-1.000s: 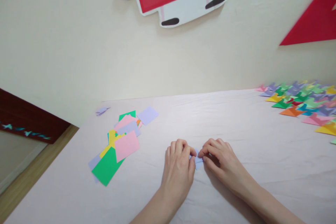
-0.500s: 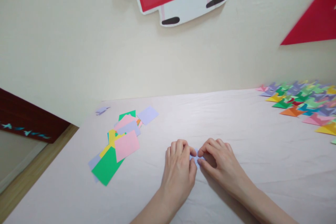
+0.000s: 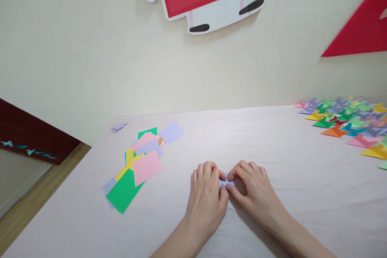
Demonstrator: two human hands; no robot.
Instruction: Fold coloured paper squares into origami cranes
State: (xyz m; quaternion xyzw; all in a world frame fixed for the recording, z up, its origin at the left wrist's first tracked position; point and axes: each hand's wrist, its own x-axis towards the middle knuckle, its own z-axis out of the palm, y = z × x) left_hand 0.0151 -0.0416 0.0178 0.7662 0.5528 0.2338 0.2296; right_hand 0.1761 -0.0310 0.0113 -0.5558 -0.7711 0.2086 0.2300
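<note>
A small piece of lavender paper (image 3: pixel 225 179) lies on the table between my two hands, mostly covered by fingers. My left hand (image 3: pixel 207 193) has its curled fingers and thumb on the paper's left side. From the right, my right hand (image 3: pixel 252 185) pinches the paper's other side, forefinger and thumb bent into a ring. The thumbs come close together at the near edge. How the paper is folded cannot be made out.
Loose paper sheets (image 3: pixel 147 168) in green, pink, yellow and lavender overlap on the left. A lavender folded piece (image 3: pixel 119 127) sits at the far left corner. Rows of colourful folded paper figures (image 3: pixel 347 119) stand at the right, by the wall (image 3: pixel 242 72).
My thumbs have drawn slightly closer together at the paper's near edge. The whole view has shifted a little; the sheets and folded figures stay where they were.
</note>
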